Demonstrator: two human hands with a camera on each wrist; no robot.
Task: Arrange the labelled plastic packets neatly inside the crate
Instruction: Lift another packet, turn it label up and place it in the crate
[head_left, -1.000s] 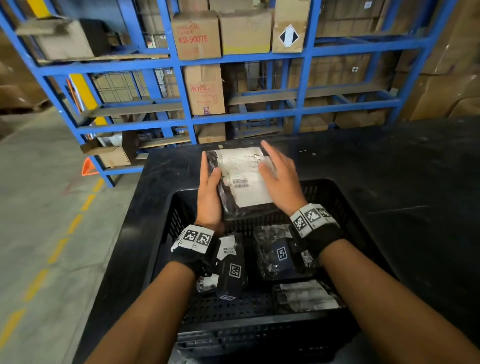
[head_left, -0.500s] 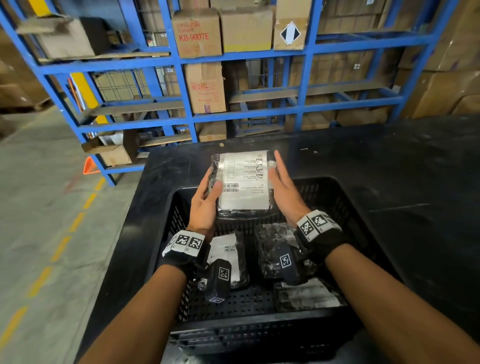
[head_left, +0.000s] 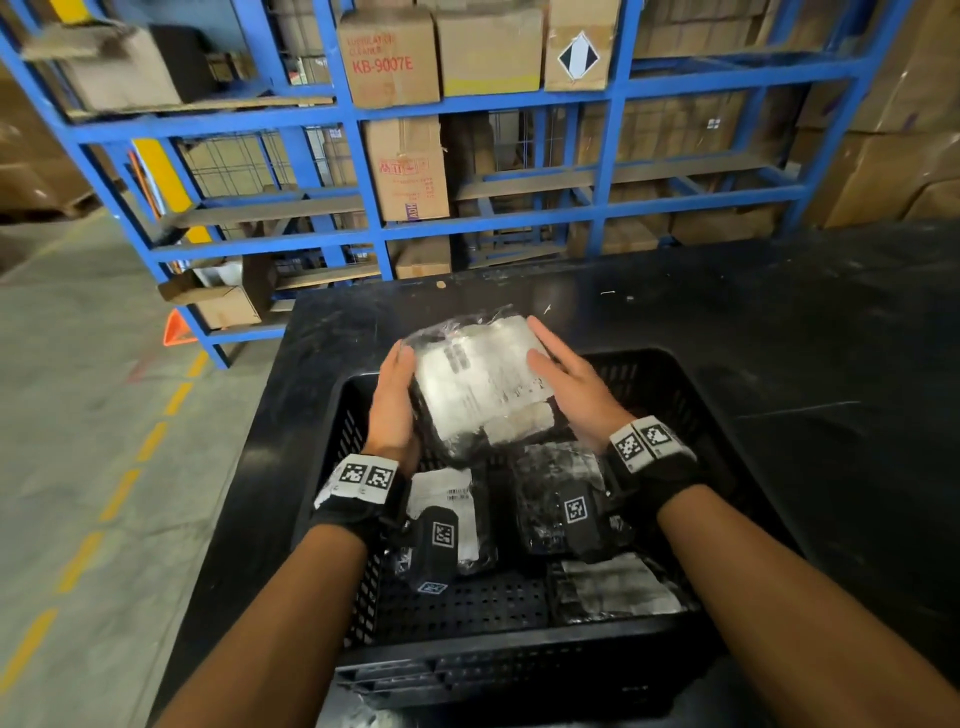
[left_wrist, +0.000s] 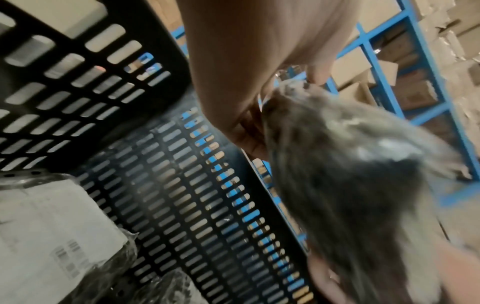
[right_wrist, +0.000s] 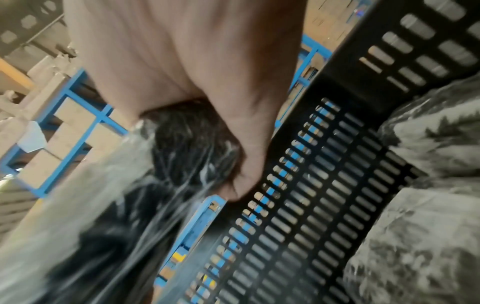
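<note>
I hold the labelled packet (head_left: 483, 384) over the far end of the crate (head_left: 519, 654), my left hand (head_left: 395, 400) curling its fingers round the left edge, my right hand (head_left: 571, 384) pressing closed-up fingers across the label, likely to lay it flat; half a second back it stood more upright, squarely facing me.

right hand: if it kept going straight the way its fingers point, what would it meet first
Beyond the packet it holds, the right hand points over the far crate wall and the black table; likely free until the blue rack, depth unclear.
</note>
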